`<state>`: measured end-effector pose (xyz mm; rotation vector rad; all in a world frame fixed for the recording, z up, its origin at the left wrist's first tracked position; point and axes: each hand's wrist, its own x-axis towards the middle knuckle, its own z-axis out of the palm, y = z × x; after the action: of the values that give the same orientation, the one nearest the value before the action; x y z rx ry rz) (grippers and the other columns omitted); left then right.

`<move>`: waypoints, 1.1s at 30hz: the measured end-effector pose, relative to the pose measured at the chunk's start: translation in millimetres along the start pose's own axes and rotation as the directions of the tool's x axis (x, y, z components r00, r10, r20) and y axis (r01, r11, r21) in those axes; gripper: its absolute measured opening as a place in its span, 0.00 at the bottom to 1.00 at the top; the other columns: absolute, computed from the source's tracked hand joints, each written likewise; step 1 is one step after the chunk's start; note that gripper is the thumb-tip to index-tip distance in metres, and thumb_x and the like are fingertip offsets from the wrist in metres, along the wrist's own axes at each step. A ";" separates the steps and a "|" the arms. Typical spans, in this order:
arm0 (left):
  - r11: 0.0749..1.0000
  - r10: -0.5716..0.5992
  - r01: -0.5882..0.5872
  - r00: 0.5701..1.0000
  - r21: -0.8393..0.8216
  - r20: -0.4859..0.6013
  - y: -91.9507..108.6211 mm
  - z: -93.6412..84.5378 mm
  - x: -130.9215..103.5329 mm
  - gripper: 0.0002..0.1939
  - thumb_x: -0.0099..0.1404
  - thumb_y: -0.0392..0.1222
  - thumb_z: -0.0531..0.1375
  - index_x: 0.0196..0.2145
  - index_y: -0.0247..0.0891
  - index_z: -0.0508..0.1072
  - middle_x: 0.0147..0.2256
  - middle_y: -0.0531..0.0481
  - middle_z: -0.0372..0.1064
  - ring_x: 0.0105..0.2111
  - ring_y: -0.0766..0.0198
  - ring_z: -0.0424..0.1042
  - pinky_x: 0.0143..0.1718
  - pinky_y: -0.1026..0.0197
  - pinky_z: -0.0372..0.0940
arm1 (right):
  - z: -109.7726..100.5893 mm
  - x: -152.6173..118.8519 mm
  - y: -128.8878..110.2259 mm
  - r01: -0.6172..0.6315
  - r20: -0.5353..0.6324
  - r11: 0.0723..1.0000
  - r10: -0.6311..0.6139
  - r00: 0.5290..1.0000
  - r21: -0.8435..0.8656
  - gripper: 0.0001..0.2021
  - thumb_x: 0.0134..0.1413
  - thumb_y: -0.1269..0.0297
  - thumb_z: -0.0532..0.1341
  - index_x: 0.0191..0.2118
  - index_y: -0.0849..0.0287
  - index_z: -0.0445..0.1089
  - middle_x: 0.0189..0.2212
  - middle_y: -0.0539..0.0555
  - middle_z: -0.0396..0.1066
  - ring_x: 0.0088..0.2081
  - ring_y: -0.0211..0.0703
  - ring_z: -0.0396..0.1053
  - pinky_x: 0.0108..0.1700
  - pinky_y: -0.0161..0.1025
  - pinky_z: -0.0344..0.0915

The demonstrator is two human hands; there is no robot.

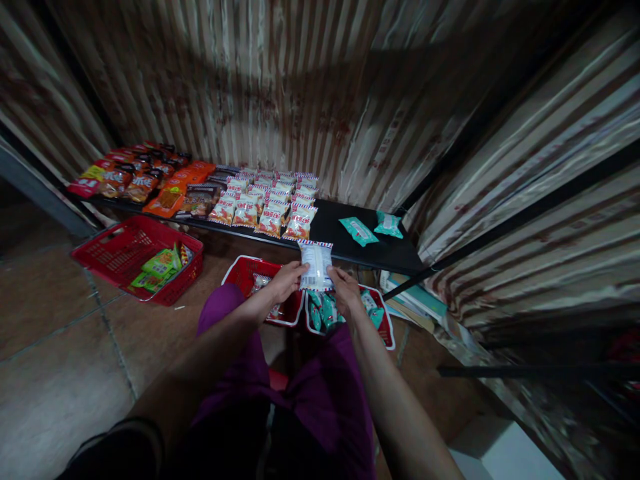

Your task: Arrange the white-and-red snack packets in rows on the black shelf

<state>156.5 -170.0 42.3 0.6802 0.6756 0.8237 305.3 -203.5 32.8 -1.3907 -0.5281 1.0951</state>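
A white snack bag [316, 268] with a striped top edge is held up between my two hands, its printed back facing me. My left hand [287, 281] pinches its left side, and my right hand [344, 287] grips its right side. Just beyond the bag, rows of white-and-orange snack bags [273, 219] stand on the black shelf [334, 230]. Below my left hand is a red basket [290, 312] with a few snack bags in it. Under my right hand, another red basket [385, 330] holds several teal snack bags [327, 310].
Two teal bags [359, 231] lie at the shelf's right. Brown and orange snack packs [173, 195] fill its left end. A larger red basket [113, 250] with green packets [161, 264] stands on the tiled floor. Black metal posts [450, 170] rise at right, before a striped curtain [280, 80].
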 end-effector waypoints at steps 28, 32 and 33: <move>0.941 0.173 -0.106 0.967 0.323 -0.186 -2.7 12.1 -12.5 0.13 0.53 0.41 0.63 0.33 0.39 0.63 0.31 0.53 0.65 0.29 0.69 0.67 0.29 0.66 0.62 | -0.9 -19.0 2.3 0.648 0.383 0.517 -0.531 0.755 -0.559 0.26 0.46 0.73 0.52 0.54 0.54 0.66 0.52 0.53 0.67 0.53 0.46 0.63 0.58 0.46 0.56; 0.939 0.165 -0.104 0.973 0.328 -0.163 0.4 14.1 -16.5 0.08 0.57 0.42 0.60 0.35 0.40 0.65 0.34 0.51 0.66 0.32 0.67 0.67 0.28 0.69 0.61 | -2.1 -21.5 3.1 0.451 0.266 0.778 -0.367 0.891 -0.437 0.22 0.50 0.64 0.55 0.53 0.52 0.66 0.51 0.50 0.68 0.53 0.46 0.64 0.57 0.46 0.57; 0.937 0.165 -0.105 0.974 0.333 -0.157 -0.1 14.4 -16.3 0.08 0.57 0.41 0.60 0.35 0.40 0.66 0.35 0.50 0.66 0.32 0.67 0.68 0.28 0.69 0.62 | -1.9 -22.4 3.0 0.404 0.237 0.822 -0.333 0.913 -0.400 0.21 0.50 0.61 0.56 0.52 0.51 0.66 0.51 0.50 0.69 0.53 0.46 0.64 0.56 0.46 0.58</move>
<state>159.2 -187.2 55.2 0.9640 0.9521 0.9200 296.0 -223.9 36.2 -1.5080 -1.1740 0.7914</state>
